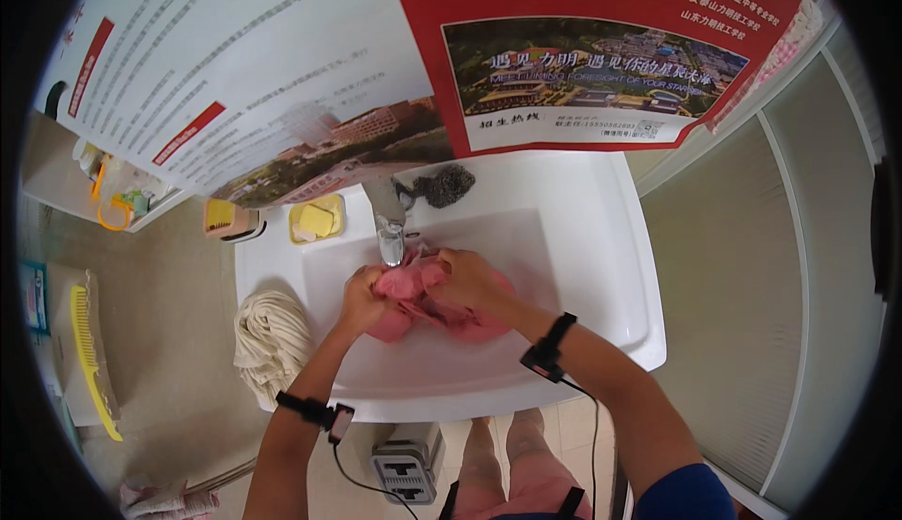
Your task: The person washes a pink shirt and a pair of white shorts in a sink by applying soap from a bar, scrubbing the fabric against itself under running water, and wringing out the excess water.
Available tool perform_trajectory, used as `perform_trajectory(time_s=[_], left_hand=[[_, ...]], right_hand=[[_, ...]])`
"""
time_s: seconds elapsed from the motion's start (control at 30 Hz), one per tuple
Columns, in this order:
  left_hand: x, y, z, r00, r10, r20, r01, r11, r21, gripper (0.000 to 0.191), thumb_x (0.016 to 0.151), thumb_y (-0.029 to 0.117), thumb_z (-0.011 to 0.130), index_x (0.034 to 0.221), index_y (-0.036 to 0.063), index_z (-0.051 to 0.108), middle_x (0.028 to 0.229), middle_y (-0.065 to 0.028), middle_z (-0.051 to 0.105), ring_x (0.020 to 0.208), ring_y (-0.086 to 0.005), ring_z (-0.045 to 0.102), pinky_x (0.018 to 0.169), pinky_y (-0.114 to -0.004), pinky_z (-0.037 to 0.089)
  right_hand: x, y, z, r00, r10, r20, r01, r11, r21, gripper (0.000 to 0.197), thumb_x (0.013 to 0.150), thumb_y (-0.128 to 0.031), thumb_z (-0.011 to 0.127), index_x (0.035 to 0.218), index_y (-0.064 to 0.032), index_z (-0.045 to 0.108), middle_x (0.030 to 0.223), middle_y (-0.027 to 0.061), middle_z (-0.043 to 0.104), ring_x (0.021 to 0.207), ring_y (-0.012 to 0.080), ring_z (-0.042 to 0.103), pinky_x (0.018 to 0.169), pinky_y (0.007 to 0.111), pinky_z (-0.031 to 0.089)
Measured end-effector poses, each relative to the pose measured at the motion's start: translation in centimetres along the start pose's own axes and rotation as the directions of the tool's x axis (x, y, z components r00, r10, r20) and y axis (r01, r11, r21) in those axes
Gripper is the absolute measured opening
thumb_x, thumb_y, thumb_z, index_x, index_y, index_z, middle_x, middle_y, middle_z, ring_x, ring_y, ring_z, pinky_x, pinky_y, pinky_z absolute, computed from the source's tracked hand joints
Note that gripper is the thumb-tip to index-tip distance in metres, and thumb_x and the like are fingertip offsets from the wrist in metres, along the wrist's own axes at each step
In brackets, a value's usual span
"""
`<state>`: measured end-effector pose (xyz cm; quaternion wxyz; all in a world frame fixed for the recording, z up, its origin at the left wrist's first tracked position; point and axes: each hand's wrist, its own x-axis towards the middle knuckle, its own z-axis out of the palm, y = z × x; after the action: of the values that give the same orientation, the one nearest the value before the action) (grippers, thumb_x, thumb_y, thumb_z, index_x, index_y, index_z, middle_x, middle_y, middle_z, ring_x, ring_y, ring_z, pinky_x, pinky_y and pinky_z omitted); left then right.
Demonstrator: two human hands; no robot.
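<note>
A wet pink cloth (465, 319) is bunched in the white washbasin (599, 266). On its left part, right under the spout of the chrome faucet (391, 238), my left hand (363, 298) grips the fabric. My right hand (468, 277) clutches the same cloth a little to the right, its fingertips partly hidden in the folds. Lower parts of the cloth rest on the basin floor. Whether water runs from the spout, I cannot tell.
A soap dish (317, 218) with yellow soap and a dark scouring pad (447, 185) sit on the basin's back rim. Twisted cream cloth (271, 344) lies on the left rim. A large printed poster (416, 62) hangs low over the back. A yellow comb (91, 358) is far left.
</note>
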<state>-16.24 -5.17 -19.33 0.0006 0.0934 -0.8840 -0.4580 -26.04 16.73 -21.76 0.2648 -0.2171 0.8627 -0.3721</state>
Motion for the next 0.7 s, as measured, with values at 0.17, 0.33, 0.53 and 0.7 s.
perform_trajectory(time_s=[0.17, 0.33, 0.53, 0.7], left_hand=[[-5.9, 2.0, -1.9, 0.954, 0.216, 0.208, -0.274, 0.911, 0.309, 0.049, 0.054, 0.023, 0.091, 0.098, 0.0149, 0.072, 0.111, -0.0086, 0.063, 0.118, -0.0357, 0.053, 0.097, -0.045, 0.045], [-5.5, 1.3, 2.2, 0.954, 0.088, 0.287, -0.232, 0.822, 0.52, 0.084, 0.058, 0.043, 0.089, 0.135, 0.0284, 0.059, 0.153, -0.0177, 0.029, 0.138, -0.0513, 0.029, 0.107, -0.07, 0.029], [-3.5, -1.3, 6.8, 0.972, -0.072, 0.222, -0.097, 0.741, 0.664, 0.085, 0.063, 0.061, 0.08, 0.138, 0.0281, 0.056, 0.154, -0.0166, 0.027, 0.136, -0.0565, 0.026, 0.106, -0.076, 0.022], [-0.8, -3.4, 8.8, 0.949, -0.166, 0.266, -0.09, 0.669, 0.738, 0.084, 0.063, 0.063, 0.078, 0.132, 0.0193, 0.06, 0.156, -0.0198, 0.023, 0.135, -0.0538, 0.031, 0.108, -0.076, 0.018]], right_hand=[[-7.1, 0.9, -1.6, 0.978, -0.185, -0.091, 0.154, 0.948, -0.278, 0.061, 0.063, -0.036, 0.078, 0.12, -0.0163, 0.067, 0.13, 0.0159, 0.054, 0.123, 0.0435, 0.045, 0.092, 0.061, 0.039], [-7.3, 1.2, 1.1, 0.994, -0.101, -0.032, 0.076, 0.895, -0.44, 0.067, 0.071, -0.055, 0.073, 0.132, -0.033, 0.06, 0.158, 0.0143, 0.025, 0.141, 0.0529, 0.022, 0.096, 0.075, 0.032], [-3.1, 1.8, 5.0, 0.998, -0.015, -0.057, -0.011, 0.908, -0.418, 0.063, 0.081, -0.061, 0.062, 0.136, -0.0307, 0.058, 0.162, 0.0159, 0.02, 0.143, 0.0547, 0.016, 0.103, 0.073, 0.028], [0.1, 3.5, 5.8, 0.991, 0.111, 0.08, -0.074, 0.925, -0.372, 0.062, 0.085, -0.059, 0.059, 0.136, -0.0234, 0.059, 0.16, 0.021, 0.023, 0.141, 0.0571, 0.02, 0.104, 0.071, 0.031]])
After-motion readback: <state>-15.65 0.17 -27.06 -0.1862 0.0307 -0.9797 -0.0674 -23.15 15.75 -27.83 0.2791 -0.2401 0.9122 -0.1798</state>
